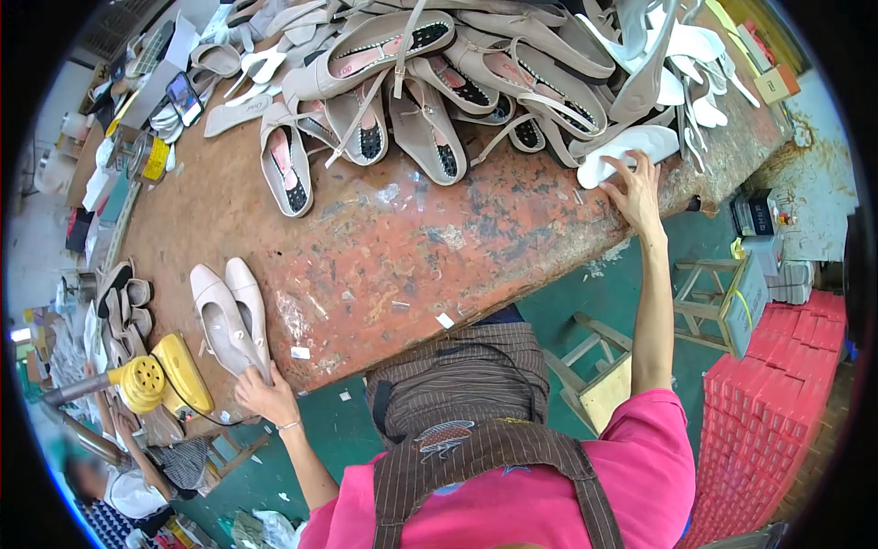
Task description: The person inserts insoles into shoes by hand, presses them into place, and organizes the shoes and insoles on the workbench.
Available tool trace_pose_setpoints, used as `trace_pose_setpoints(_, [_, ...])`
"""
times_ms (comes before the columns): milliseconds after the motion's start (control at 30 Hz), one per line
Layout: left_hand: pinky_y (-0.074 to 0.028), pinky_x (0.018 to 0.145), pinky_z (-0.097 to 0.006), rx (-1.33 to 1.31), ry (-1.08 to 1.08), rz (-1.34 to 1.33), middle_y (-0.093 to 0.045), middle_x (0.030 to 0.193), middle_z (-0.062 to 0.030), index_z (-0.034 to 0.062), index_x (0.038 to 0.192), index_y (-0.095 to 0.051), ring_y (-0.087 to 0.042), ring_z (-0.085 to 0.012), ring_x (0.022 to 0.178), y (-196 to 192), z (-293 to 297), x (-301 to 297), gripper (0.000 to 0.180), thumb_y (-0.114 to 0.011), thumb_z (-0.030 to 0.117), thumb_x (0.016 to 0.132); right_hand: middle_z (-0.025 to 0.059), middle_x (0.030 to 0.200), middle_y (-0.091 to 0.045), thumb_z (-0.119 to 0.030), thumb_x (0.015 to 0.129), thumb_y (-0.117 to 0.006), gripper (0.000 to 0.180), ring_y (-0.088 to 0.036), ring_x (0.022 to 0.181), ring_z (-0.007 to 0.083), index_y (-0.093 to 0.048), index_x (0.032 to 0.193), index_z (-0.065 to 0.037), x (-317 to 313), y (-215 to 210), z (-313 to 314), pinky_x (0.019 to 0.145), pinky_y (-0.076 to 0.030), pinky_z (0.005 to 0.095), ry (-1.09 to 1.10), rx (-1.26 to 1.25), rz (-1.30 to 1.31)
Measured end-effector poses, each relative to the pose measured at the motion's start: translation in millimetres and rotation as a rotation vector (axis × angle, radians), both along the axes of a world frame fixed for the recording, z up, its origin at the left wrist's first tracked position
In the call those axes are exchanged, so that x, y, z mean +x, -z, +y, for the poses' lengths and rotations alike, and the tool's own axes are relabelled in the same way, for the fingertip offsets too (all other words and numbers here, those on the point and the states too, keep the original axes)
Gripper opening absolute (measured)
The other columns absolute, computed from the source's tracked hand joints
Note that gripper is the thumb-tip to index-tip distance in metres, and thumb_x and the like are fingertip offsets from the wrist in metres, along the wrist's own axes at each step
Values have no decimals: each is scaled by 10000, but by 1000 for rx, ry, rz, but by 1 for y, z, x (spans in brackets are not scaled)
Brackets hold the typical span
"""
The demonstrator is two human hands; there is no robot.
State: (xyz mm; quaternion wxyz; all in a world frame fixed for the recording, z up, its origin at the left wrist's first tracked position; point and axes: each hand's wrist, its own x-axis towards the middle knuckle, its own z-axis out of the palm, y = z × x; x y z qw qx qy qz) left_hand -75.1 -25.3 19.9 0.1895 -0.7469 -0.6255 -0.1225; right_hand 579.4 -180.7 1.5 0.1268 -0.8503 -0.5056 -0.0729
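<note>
At the left end of the bench, a pair of beige flat shoes (219, 320) lies with the toes pointing away from me. My left hand (266, 397) is closed at their heel ends, its fingertips partly hidden. Over on the right, my right hand (637, 194) grips a white insole (645, 146) with curved fingers and thumb at its near edge. That insole rests beside a large heap of beige strapped flats (425, 137), several of them with pink and black dotted linings. More white insoles (700, 55) are piled past my right hand.
The worn reddish workbench (384, 247) has paint scuffs and paper scraps. A yellow machine with a round guard (142, 384) stands at the left, near another person (137, 485). Wooden stools (599, 366) and stacked red boxes (768, 403) are on the right. A phone (184, 98) leans at the far left.
</note>
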Motion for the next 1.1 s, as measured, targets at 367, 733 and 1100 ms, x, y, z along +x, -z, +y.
trace_pose_setpoints(367, [-457,874,-357,-747,670,-1158,-598,1135,-196,22,1012,-674,-563,-312,1080,19,82,329,483,-744,448,796,163,1103,-589,-164,749,-746,419,-551,1056,380,-601,1131,-69,-73,-11,0,989,-407,488,-213,134,143])
trace_pose_setpoints(733, [-445,856,-421,-630,569,-892,-555,1053,-202,49,877,-646,-553,-382,993,-6,34,267,208,-732,182,743,54,994,-662,-106,994,-514,268,-576,876,71,-565,1243,-18,-142,-65,-13,728,-451,219,105,867,704])
trace_pose_setpoints(1100, [-408,1010,-402,-604,574,-547,-490,1369,-163,68,1084,-670,-479,-331,1240,-24,-22,103,355,-751,57,739,-14,709,-513,-332,973,-518,444,-432,580,45,-612,1179,50,-195,-66,18,544,-353,223,-32,463,1390])
